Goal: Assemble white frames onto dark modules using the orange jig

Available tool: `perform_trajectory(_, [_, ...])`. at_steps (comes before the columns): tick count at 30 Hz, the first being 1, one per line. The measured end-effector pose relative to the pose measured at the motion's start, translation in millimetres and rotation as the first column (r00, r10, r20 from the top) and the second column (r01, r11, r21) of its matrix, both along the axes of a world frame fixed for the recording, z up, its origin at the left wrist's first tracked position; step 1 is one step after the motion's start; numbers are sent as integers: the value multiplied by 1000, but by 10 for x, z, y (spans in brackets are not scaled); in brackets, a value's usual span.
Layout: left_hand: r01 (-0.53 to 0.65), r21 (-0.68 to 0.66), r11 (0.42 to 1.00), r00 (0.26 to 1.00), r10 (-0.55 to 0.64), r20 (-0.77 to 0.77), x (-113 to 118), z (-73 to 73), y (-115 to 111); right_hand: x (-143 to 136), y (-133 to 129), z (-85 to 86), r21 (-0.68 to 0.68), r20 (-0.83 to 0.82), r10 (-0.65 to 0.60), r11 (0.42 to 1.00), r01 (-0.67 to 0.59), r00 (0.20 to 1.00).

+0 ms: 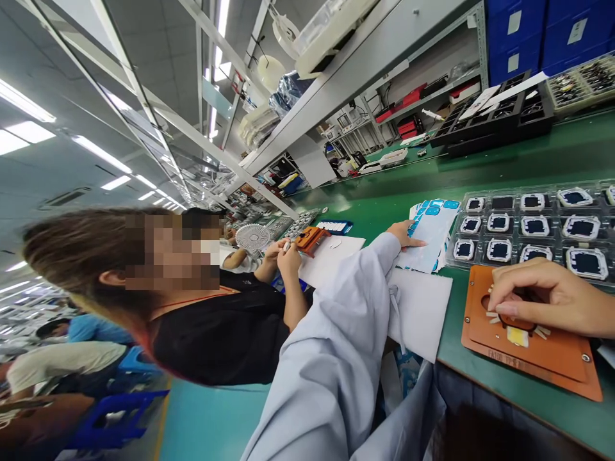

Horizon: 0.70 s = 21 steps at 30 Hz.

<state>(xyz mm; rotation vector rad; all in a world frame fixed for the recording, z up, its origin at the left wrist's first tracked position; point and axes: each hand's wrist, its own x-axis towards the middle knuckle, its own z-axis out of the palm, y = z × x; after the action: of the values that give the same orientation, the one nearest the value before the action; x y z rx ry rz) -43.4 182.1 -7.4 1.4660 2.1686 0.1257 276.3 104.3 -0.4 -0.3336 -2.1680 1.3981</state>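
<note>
Fingers of your right hand (542, 298) press together on the part seated in the orange fixture (528, 355) at near right. Farther left, your left hand (403, 234) lies flat and spread on the blue sticker sheet (432, 234), beside the component tray (528, 227).

Matt orange fixture plate (552, 358), green mat (528, 160)

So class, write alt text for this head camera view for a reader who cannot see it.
The person's right hand presses on an orange fixture plate on a green workbench, while the left hand touches a blue sticker sheet beside trays of small square parts. A co-worker sits alongside.
</note>
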Motion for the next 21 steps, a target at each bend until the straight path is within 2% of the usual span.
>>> perform_trajectory(3, [-53,-16,998,995,55,84,33,110,114,2,2,-18,-2,11,54,999,-54,998])
perform_trajectory(6, [-142,-47,989,976,147,162,68,198,269,9,4,-31,0,12,47,999,-47,999])
perform_trajectory(10, [-225,-81,971,940,238,243,112,243,461,11,5,-42,-22,19,50,999,-49,999])
perform_trajectory(15, [-263,-94,960,920,279,276,150,198,611,-8,17,-38,-32,-12,77,996,-77,997])
perform_trajectory(21, [-359,-24,933,907,355,229,71,65,809,-11,23,-60,-32,-16,72,997,-73,997])
